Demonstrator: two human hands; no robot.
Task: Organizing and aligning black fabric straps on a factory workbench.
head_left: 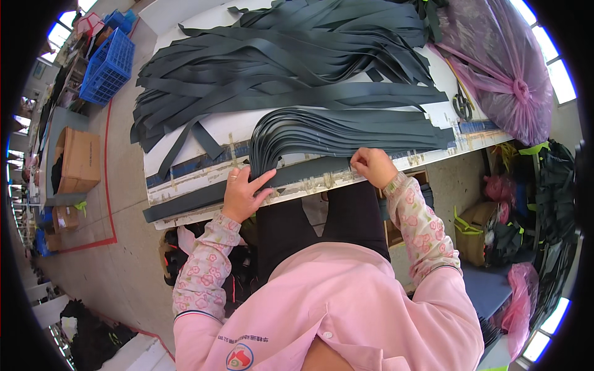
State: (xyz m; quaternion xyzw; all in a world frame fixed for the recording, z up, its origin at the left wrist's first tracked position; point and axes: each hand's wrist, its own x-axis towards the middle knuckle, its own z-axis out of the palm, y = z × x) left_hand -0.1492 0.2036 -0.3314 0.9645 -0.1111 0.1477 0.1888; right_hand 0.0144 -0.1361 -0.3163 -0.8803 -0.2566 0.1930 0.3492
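A thick stack of dark grey-green fabric strips [346,133] lies across the table's front part, its left end bent down toward me. Beside that bent end is my left hand [243,196], thumb and fingers apart, the fingertips touching or close to the strips. One single strip [204,201] runs along the table's front edge, beneath my left hand. At its right end, my right hand [374,166] is closed in a pinch on the strip; the fingertips are partly hidden. Behind the stack spreads a large loose heap of the same strips [278,55].
The white table [185,145] has worn tape along its front. Scissors [461,105] lie at its right, near a tied pink plastic bag [495,68]. Blue crates [108,67] and a cardboard box [79,159] stand at left. Bagged goods [489,229] sit at lower right.
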